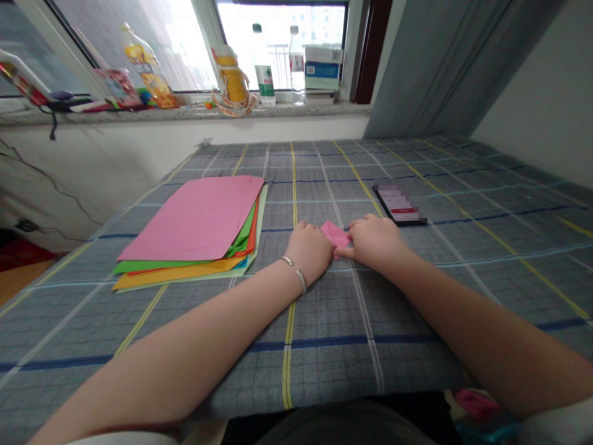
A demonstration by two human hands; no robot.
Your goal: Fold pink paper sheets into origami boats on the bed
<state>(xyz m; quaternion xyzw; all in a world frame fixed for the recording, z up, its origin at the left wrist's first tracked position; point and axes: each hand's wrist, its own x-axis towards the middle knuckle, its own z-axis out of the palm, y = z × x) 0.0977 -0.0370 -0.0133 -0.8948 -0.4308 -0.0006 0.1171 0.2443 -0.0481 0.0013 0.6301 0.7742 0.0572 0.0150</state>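
A small piece of folded pink paper lies on the plaid cloth between my two hands. My left hand, with a silver bangle at the wrist, is closed at the paper's left edge; its fingertips are partly hidden. From the right, my right hand grips the paper's edge, with the thumb stretched along its near side. To the left of my hands rests a stack of coloured paper, pink on top, with green, orange and yellow sheets showing below.
A phone with its screen lit lies beyond my right hand. Along the windowsill stand a yellow cup, clear bottles, an orange drink bottle and boxes. A grey curtain hangs at the right.
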